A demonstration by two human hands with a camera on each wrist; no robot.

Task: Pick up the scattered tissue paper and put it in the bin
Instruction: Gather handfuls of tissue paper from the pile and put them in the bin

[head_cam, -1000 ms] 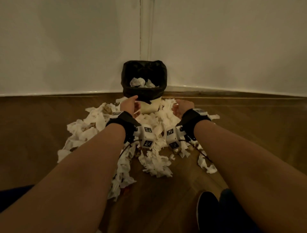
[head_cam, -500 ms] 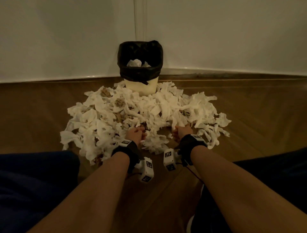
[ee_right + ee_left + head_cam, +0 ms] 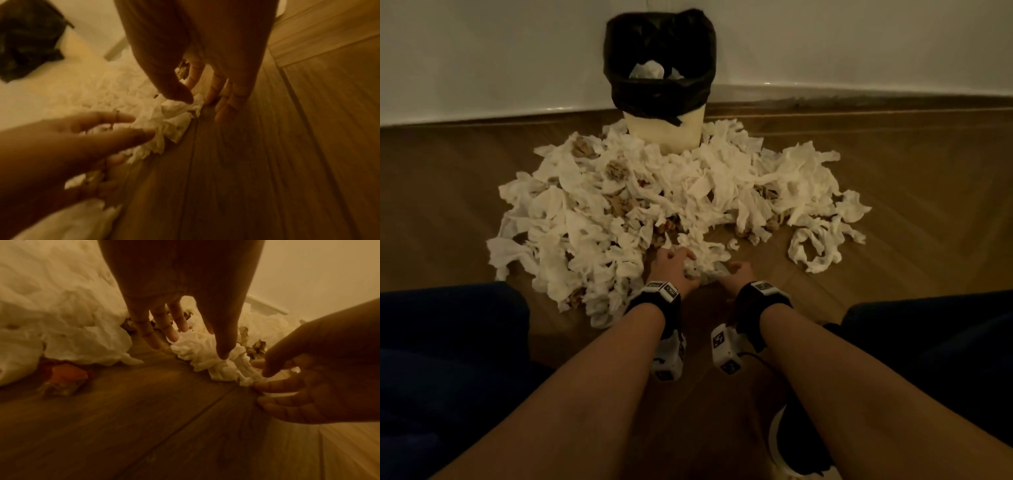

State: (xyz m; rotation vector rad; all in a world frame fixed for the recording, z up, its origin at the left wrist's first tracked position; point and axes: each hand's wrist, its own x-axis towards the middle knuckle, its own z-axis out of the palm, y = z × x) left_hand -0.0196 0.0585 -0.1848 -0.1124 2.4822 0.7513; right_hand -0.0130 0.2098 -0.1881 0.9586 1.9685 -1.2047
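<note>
A wide pile of white tissue paper (image 3: 654,185) lies on the wooden floor in front of the bin (image 3: 664,133), which has a black liner and a few tissues (image 3: 650,70) inside. At the pile's near edge a small tissue clump (image 3: 703,260) lies between my hands. My left hand (image 3: 674,265) hangs over its left side, fingers straight and spread, the thumb tip touching the clump (image 3: 205,353). My right hand (image 3: 736,272) reaches in from the right, fingers extended low over the floor, thumb tip on the tissue (image 3: 164,116). Neither hand has lifted anything.
The bin stands in the corner against white walls. Brown crumpled pieces (image 3: 616,169) are mixed into the pile, and a reddish scrap (image 3: 65,378) lies by its near edge. My dark blue knees (image 3: 448,342) flank the arms, and a dark shoe (image 3: 791,445) sits below.
Both hands have come down and back from just in front of the bin to the near edge of the pile. The view has dropped closer to the floor.
</note>
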